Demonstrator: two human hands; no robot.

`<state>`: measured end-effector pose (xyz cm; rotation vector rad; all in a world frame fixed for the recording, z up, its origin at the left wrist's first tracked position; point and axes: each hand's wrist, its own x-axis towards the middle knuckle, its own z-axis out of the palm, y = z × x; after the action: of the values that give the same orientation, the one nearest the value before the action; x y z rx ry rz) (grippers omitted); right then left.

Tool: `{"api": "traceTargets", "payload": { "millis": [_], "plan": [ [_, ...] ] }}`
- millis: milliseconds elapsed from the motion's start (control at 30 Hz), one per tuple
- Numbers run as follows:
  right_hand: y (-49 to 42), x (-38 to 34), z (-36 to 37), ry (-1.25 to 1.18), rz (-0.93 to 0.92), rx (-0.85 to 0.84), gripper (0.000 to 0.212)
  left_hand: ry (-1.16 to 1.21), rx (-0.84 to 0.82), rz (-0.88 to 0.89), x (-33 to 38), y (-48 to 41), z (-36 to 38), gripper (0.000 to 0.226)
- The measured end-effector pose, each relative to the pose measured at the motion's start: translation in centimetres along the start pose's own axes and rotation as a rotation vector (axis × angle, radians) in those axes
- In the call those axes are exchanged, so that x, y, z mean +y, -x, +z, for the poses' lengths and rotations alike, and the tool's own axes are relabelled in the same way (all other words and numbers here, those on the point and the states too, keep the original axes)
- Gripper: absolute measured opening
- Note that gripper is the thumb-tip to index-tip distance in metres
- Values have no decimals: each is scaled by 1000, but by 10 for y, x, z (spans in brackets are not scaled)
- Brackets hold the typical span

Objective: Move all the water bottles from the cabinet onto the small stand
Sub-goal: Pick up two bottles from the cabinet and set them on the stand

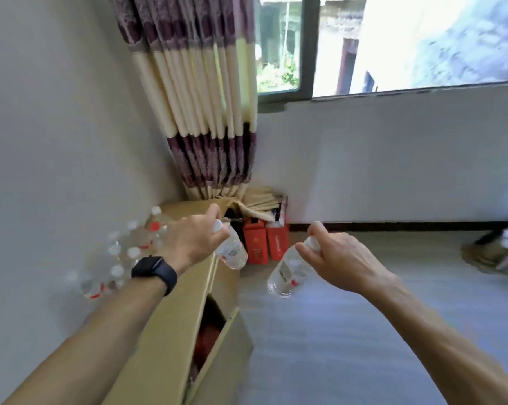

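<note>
Left hand [193, 244] pinches a bottle [232, 252] by its neck | right hand [339, 258] likewise grips another bottle [288, 273] | both dangle beside the cabinet [171, 331] | risk: neck-only holds could slip while swinging.

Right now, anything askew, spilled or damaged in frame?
No spill or damage shows. The left hand and right hand each hold a water bottle by the cap, hanging tilted. The bottles on the cabinet are too blurred to judge.

Striped curtain [206, 112] by window [364, 45], red boxes [264, 244] on floor [349, 331].
</note>
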<state>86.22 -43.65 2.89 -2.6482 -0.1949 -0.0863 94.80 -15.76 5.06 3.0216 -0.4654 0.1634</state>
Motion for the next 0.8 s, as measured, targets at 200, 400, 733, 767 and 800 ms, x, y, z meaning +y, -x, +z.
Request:
{"api": "traceTargets", "payload": {
  "millis": [200, 400, 733, 767, 800],
  "plan": [
    [99, 121, -86, 94, 270, 188, 22, -24, -66, 380, 230, -62, 24, 36],
    [209, 228, -163, 136, 685, 411, 22, 145, -147, 691, 439, -95, 41, 32],
    [333, 349, -242, 235, 1289, 630, 23, 178, -173, 1266, 708, -131, 59, 30],
    [342, 358, -248, 245, 1329, 653, 23, 167, -172, 1315, 731, -133, 59, 29],
    [350, 367, -253, 257, 1364, 683, 23, 154, -172, 1360, 752, -134, 57, 28]
  ]
}}
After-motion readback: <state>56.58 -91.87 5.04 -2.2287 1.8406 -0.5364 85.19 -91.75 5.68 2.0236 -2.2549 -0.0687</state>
